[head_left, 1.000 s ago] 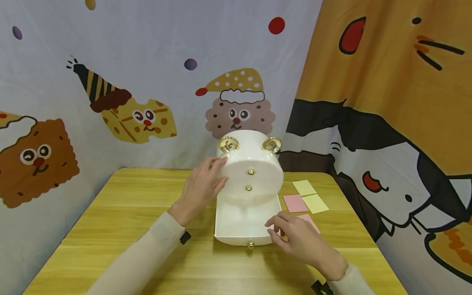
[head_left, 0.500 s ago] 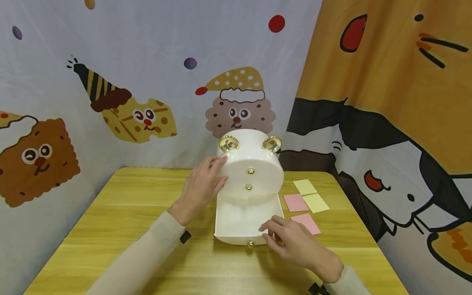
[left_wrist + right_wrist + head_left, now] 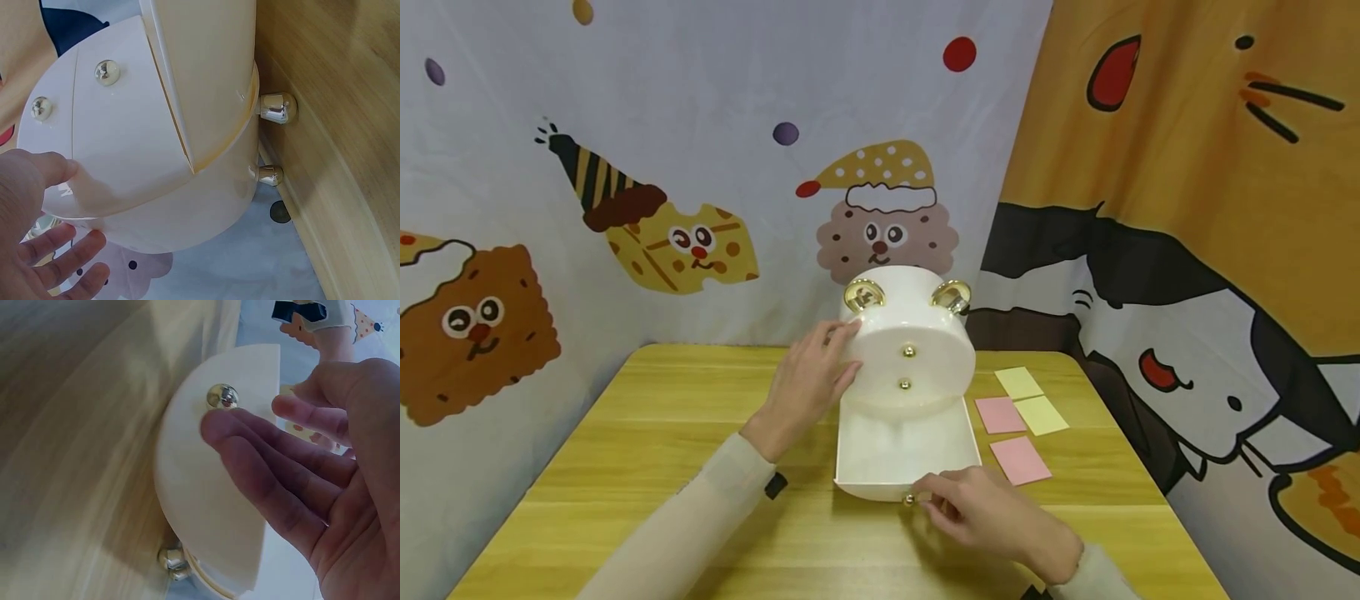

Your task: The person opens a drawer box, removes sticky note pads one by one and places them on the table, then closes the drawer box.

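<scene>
A round white drawer box (image 3: pixel 917 329) with gold ears stands on the table, its bottom drawer (image 3: pixel 898 450) pulled out. In the head view nothing lies inside the drawer. My left hand (image 3: pixel 805 383) rests against the box's left side; in the left wrist view its thumb touches the front face, with the other fingers spread along the side. At the drawer front is my right hand (image 3: pixel 992 517), fingers loosely bent beside the gold knob (image 3: pixel 909 499). From the right wrist view the fingertips are right at that knob (image 3: pixel 222 397), the thumb apart from it.
Right of the box lie two pink sticky notes (image 3: pixel 1021 460) and two yellow sticky notes (image 3: pixel 1041 415). Two more gold knobs (image 3: pixel 909 352) sit on the upper front. Short gold feet (image 3: pixel 278 107) hold the box up off the wooden table (image 3: pixel 700 475). A printed cloth (image 3: pixel 715 108) hangs behind.
My right hand has moved left and down from the drawer's right front corner to the knob, uncovering the nearer pink note. The left hand and the box have stayed in place.
</scene>
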Available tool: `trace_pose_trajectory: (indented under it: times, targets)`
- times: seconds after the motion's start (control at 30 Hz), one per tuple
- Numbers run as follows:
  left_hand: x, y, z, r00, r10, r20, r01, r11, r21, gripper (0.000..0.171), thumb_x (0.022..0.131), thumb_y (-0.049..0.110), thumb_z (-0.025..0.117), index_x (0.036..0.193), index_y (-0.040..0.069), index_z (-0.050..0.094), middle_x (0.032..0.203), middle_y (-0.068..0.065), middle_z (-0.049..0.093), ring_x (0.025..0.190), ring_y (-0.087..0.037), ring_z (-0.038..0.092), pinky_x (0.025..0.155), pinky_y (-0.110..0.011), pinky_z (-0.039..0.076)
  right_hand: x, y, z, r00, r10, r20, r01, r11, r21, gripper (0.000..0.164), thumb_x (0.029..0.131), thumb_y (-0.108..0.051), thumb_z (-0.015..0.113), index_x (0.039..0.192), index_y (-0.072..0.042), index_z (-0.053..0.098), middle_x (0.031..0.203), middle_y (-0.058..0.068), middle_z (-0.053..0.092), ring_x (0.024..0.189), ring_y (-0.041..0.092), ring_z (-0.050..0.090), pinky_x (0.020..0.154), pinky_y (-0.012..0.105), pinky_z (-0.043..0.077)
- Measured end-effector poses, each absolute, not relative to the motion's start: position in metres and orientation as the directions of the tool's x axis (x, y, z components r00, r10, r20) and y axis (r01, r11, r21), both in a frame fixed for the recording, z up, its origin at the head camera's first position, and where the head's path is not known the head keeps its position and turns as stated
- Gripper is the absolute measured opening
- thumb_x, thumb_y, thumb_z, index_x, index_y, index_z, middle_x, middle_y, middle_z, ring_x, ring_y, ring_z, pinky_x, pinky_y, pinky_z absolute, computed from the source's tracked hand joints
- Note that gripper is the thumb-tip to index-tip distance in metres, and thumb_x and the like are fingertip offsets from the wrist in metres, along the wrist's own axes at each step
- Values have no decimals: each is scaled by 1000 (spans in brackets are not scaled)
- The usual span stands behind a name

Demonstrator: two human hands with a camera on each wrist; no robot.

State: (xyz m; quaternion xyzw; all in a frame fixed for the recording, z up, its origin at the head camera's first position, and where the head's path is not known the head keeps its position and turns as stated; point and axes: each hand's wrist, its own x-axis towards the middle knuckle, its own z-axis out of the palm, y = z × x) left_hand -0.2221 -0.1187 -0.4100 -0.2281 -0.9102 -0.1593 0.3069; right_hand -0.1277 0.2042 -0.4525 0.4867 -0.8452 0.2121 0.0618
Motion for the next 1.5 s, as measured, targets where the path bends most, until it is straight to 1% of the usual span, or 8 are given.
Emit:
trace_pose_trajectory:
  times: [0.1, 0.23, 0.37, 0.6, 0.77, 1.0, 1.27, 1.5]
  targets:
    - [-222, -119, -410, -716, 316, 623, 508, 847, 155, 65, 110, 30, 86, 167, 12, 59, 148, -19, 71, 118, -37, 79, 88, -52, 70, -128, 203, -457, -509, -810, 292, -853, 429, -297, 21, 107, -10, 83, 127, -19, 83, 91, -16, 80, 78, -18, 57, 71, 3, 49]
    - [-222, -119, -412, -709, 315, 631, 510, 847, 151, 66, 109, 30, 87, 166, 12, 59, 148, -19, 71, 117, -37, 79, 89, -52, 70, -128, 201, -462, -508, -814, 282, -855, 439, -274, 23, 107, -11, 82, 129, -19, 82, 91, -17, 80, 77, -18, 56, 70, 4, 49]
    - [-223, -119, -413, -692, 317, 648, 514, 847, 135, 66, 108, 30, 88, 165, 10, 60, 146, -19, 71, 113, -36, 79, 85, -52, 70, -128, 200, -465, -516, -813, 269, -851, 451, -269, 24, 108, -14, 82, 131, -19, 82, 89, -19, 78, 75, -19, 53, 69, 4, 48]
    - [-223, -118, -414, -696, 319, 643, 508, 852, 127, 66, 109, 30, 87, 165, 11, 59, 145, -18, 71, 111, -34, 79, 80, -50, 69, -127, 199, -469, -531, -810, 248, -841, 468, -273, 22, 109, -16, 82, 131, -19, 81, 79, -22, 66, 69, -19, 42, 64, 2, 39]
    - [-223, -119, -414, -694, 316, 647, 512, 849, 135, 66, 108, 30, 88, 164, 10, 60, 145, -19, 71, 109, -35, 79, 79, -49, 69, -127, 197, -469, -532, -812, 239, -839, 468, -278, 23, 108, -14, 82, 131, -18, 81, 77, -22, 61, 68, -19, 39, 62, 1, 36]
    - [-224, -119, -411, -686, 318, 654, 525, 839, 143, 66, 107, 28, 89, 163, 9, 60, 143, -19, 71, 110, -35, 79, 84, -50, 72, -127, 193, -469, -511, -825, 240, -852, 450, -267, 27, 107, -12, 82, 134, -17, 80, 74, -24, 53, 66, -19, 35, 60, 1, 33]
    - [-224, -120, -413, -705, 317, 635, 520, 840, 157, 64, 109, 28, 87, 164, 10, 60, 143, -20, 71, 109, -35, 79, 86, -48, 72, -126, 189, -472, -503, -836, 219, -853, 440, -280, 28, 107, -12, 81, 135, -14, 80, 76, -22, 55, 66, -19, 35, 58, 1, 33]
    - [-224, -121, -411, -687, 328, 648, 538, 830, 150, 65, 109, 27, 87, 165, 8, 60, 144, -20, 71, 112, -35, 79, 88, -48, 73, -127, 187, -473, -508, -833, 221, -852, 449, -268, 25, 108, -13, 81, 132, -14, 80, 77, -22, 57, 67, -19, 37, 60, 1, 36]
